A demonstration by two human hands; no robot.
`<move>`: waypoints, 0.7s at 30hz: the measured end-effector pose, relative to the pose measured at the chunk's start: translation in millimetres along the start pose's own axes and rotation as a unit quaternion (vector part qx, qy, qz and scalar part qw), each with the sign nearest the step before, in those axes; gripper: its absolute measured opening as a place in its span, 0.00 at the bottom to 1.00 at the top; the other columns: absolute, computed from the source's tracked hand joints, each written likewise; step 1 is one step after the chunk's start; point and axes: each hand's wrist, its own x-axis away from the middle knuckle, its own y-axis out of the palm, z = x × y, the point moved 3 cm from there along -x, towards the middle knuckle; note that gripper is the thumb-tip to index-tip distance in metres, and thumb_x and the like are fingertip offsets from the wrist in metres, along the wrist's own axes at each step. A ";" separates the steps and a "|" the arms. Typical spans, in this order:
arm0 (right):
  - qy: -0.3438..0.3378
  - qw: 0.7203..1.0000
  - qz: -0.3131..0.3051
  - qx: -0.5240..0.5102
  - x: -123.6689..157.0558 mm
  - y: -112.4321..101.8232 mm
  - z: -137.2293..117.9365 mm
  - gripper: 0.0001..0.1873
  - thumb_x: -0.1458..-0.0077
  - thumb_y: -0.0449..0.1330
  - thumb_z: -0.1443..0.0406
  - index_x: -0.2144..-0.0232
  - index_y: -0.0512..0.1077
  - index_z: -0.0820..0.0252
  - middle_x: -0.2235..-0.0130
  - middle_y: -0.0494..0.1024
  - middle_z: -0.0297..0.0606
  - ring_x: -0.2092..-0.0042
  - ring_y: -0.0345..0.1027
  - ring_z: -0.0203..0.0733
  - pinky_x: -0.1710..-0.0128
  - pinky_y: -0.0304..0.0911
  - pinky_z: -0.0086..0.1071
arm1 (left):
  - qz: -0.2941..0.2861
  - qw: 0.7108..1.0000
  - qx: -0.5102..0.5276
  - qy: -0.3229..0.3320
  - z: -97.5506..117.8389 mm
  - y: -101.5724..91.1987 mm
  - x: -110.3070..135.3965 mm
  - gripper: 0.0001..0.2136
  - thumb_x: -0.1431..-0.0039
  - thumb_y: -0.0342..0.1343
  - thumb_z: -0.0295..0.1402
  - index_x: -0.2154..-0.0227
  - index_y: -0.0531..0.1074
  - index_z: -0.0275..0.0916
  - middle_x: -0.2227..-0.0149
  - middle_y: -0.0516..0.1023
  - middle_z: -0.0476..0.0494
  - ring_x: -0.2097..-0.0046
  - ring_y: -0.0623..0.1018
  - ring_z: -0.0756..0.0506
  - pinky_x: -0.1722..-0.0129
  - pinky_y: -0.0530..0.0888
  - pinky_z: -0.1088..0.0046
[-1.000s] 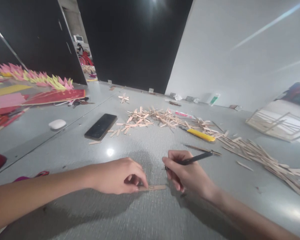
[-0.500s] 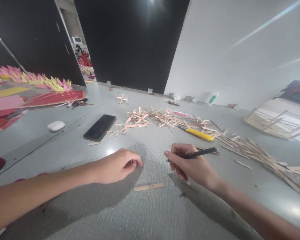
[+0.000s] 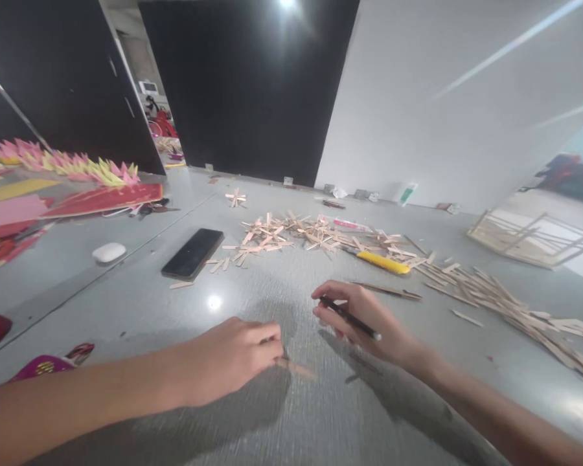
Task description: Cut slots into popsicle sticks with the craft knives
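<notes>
A short, flat wooden stick [image 3: 298, 369], pale and plain, lies low on the grey surface near the middle of the scene. It runs left to right, its right end slightly nearer, and it is blurred. The fingertips of the left hand [image 3: 233, 359] close on its left end. A slim black pen [image 3: 350, 318] with a pale end lies slanted across the curled fingers of the right hand [image 3: 369, 323], just right of and beyond the stick.
</notes>
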 end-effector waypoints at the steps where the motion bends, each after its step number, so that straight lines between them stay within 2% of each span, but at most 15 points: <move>1: 0.000 0.999 0.008 0.031 -1.1 -0.4 1.1 0.14 0.36 0.58 0.56 0.55 0.73 0.59 0.68 0.77 0.36 0.73 0.66 0.37 0.71 0.60 0.32 | 0.007 1.000 -0.003 0.006 0.0 1.4 -0.3 0.11 0.31 0.47 0.19 0.58 0.73 0.38 0.59 0.75 0.45 0.67 0.75 0.47 0.70 0.65 0.68; 6: 0.030 0.983 0.014 0.180 -8.7 -7.4 9.0 0.09 0.41 0.63 0.66 0.57 0.75 0.60 0.64 0.79 0.36 0.68 0.69 0.39 0.63 0.64 0.37 | 0.030 0.999 0.014 -0.005 -6.3 0.6 -3.4 0.12 0.31 0.45 0.19 0.62 0.71 0.38 0.59 0.74 0.45 0.66 0.75 0.46 0.70 0.66 0.68; 11: 0.054 0.960 -0.021 0.275 -7.6 -20.6 15.7 0.13 0.36 0.64 0.57 0.55 0.74 0.60 0.57 0.78 0.38 0.57 0.73 0.43 0.55 0.71 0.43 | 0.040 0.999 0.017 -0.029 -16.0 5.0 -4.9 0.11 0.30 0.45 0.20 0.62 0.70 0.39 0.60 0.73 0.46 0.66 0.75 0.46 0.69 0.65 0.69; 16: 0.082 0.940 -0.058 0.325 -6.8 -25.5 20.8 0.15 0.34 0.63 0.56 0.53 0.74 0.61 0.54 0.78 0.40 0.56 0.74 0.43 0.56 0.73 0.43 | 0.046 0.998 0.033 -0.034 -22.2 11.3 -7.0 0.11 0.28 0.44 0.22 0.58 0.70 0.39 0.58 0.73 0.45 0.66 0.75 0.47 0.67 0.67 0.69; 21: 0.080 0.931 -0.078 0.347 -9.6 -22.8 25.6 0.16 0.34 0.62 0.56 0.50 0.73 0.61 0.51 0.77 0.41 0.55 0.74 0.44 0.55 0.73 0.44 | 0.044 0.995 0.075 -0.043 -21.4 6.7 -7.5 0.12 0.27 0.41 0.23 0.59 0.69 0.40 0.57 0.73 0.45 0.62 0.77 0.46 0.64 0.68 0.70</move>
